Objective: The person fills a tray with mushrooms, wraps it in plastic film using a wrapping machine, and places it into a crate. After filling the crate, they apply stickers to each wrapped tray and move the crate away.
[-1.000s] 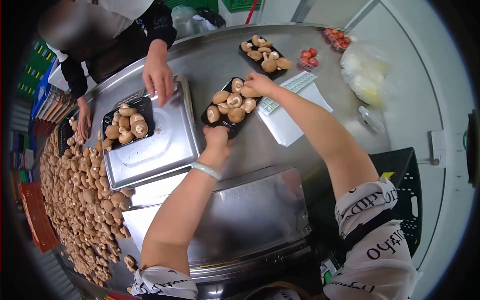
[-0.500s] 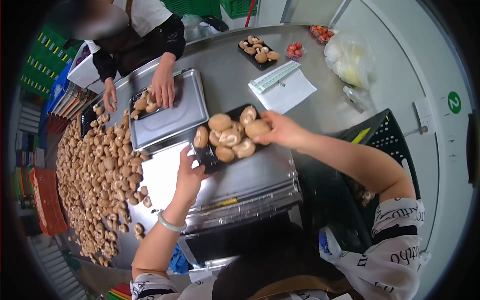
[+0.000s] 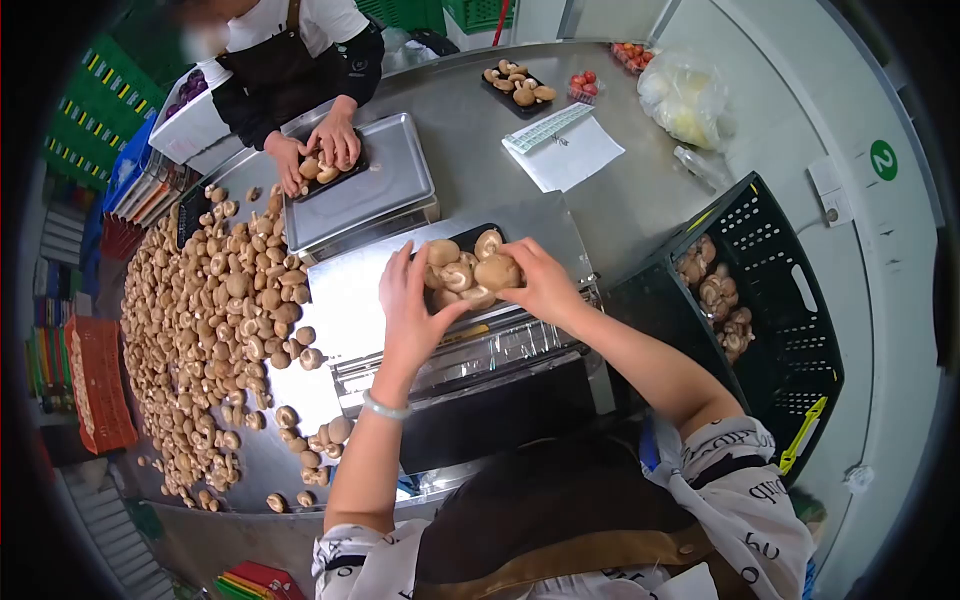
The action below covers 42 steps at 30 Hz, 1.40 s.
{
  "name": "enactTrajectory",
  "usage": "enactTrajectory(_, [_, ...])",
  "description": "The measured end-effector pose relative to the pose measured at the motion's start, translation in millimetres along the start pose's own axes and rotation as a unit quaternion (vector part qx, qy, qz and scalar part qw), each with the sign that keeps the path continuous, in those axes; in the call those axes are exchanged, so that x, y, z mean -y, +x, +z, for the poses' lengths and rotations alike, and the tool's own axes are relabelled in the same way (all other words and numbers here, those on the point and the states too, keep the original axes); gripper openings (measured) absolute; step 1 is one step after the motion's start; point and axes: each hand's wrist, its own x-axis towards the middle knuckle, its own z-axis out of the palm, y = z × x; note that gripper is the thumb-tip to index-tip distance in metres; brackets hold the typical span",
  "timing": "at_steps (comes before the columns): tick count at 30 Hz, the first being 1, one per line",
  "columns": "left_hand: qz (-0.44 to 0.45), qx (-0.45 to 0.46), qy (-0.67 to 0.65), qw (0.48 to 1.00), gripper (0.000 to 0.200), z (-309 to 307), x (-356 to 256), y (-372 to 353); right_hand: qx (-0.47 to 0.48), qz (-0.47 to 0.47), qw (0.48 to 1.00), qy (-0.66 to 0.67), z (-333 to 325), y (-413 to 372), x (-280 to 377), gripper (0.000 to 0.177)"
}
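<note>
A black tray of mushrooms [image 3: 462, 272] sits between my two hands on the metal surface of the wrapping machine [image 3: 545, 225]. My left hand [image 3: 408, 305] grips the tray's left side, fingers along the edge and thumb at the near side. On the right side, my right hand [image 3: 540, 280] curls round the tray, touching a large mushroom [image 3: 497, 272] at its edge. Clear film [image 3: 480, 350] lies across the machine's front, just below the tray.
Loose mushrooms [image 3: 215, 330] pile at the left. Across the table a co-worker's hands [image 3: 325, 150] hold another tray on a metal scale [image 3: 385, 180]. A dark crate [image 3: 825, 340] with bagged mushrooms stands right. Paper [image 3: 580, 155], tomatoes [image 3: 583, 85] and a plastic bag [image 3: 685, 100] lie beyond.
My right hand has drawn in from the tray's raised right side, and my left hand now wraps its left side. The tray is more level and the camera view has shifted, showing more of the crate.
</note>
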Motion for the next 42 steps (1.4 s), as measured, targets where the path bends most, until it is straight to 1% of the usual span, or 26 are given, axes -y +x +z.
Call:
enactTrajectory(1, [0.007,0.015,0.014,1.0,0.084,9,4,4,0.005,-0.016,0.999,0.05,3,1,0,0.052])
enactTrajectory(2, [0.016,0.03,0.029,0.999,0.088,15,7,7,-0.013,-0.073,0.997,-0.004,7,0,1,0.051])
enactTrajectory(6, [0.023,0.052,0.031,0.998,0.098,17,17,11,0.038,0.052,0.997,-0.042,-7,5,15,0.051])
enactTrajectory(9, [0.031,0.064,0.035,0.997,0.098,13,17,12,-0.037,-0.052,0.997,-0.05,-19,10,-1,0.05])
enactTrajectory(10, [0.027,0.056,0.027,0.998,0.088,11,14,12,-0.029,-0.031,0.999,-0.004,-20,11,-5,0.042])
enactTrajectory(13, [0.05,-0.005,0.024,0.998,0.069,13,12,20,0.054,0.025,0.997,0.045,-20,13,-15,0.03])
enactTrajectory(14, [0.034,-0.032,-0.009,0.999,0.043,16,9,30,0.05,0.033,0.996,0.059,-17,15,-17,0.028])
enactTrajectory(17, [0.078,0.007,0.015,0.997,0.028,24,8,61,0.03,0.057,0.993,0.096,-12,20,-21,0.026])
enactTrajectory(18, [0.096,0.009,0.016,0.995,0.018,27,3,71,0.017,0.066,0.992,0.108,-13,21,-19,0.026])
enactTrajectory(19, [0.106,0.049,0.037,0.992,0.017,31,3,78,0.002,0.074,0.99,0.12,-12,22,-18,0.026])
enactTrajectory(21, [0.131,0.13,0.078,0.98,0.015,42,4,88,-0.02,0.028,0.994,0.104,-7,21,-15,0.027])
enactTrajectory(22, [0.147,0.124,0.084,0.978,0.011,47,3,92,-0.032,0.007,0.995,0.097,-5,19,-14,0.027])
enactTrajectory(25, [0.193,0.164,0.163,0.954,0.01,48,3,97,-0.043,0.015,0.995,0.09,-3,18,-11,0.028])
enactTrajectory(28, [0.23,0.162,0.168,0.945,0.006,45,7,99,-0.034,0.023,0.993,0.11,0,17,-18,0.028])
enactTrajectory(31, [0.235,0.158,0.163,0.945,0.006,37,3,99,-0.039,0.044,0.984,0.168,2,14,-20,0.029])
enactTrajectory(32, [0.225,0.124,0.147,0.955,0.006,35,1,97,-0.041,0.052,0.979,0.19,2,12,-20,0.03])
enactTrajectory(34, [0.203,0.052,0.116,0.971,0.007,27,1,90,-0.059,0.123,0.966,0.221,2,6,-25,0.031])
enactTrajectory(35, [0.169,0.025,0.09,0.981,0.007,19,0,84,-0.066,0.158,0.957,0.235,3,3,-30,0.032])
enactTrajectory(36, [0.134,-0.002,0.064,0.989,0.007,5,0,74,-0.084,0.144,0.965,0.201,8,1,-36,0.037])
enactTrajectory(37, [0.098,-0.028,0.039,0.994,0.007,-8,3,61,-0.065,0.142,0.977,0.147,8,-1,-33,0.038])
enactTrajectory(39, [-0.057,-0.009,-0.085,0.995,0.009,-39,15,18,-0.029,0.137,0.989,0.04,14,-5,-25,0.04])
enactTrajectory(41, [-0.159,0.013,-0.086,0.983,0.012,-69,21,-41,-0.018,0.121,0.992,0.016,16,-3,-25,0.041])
enactTrajectory(42, [-0.189,0.043,-0.078,0.978,0.011,-81,26,-75,-0.013,0.122,0.992,0.018,16,-4,-27,0.04])
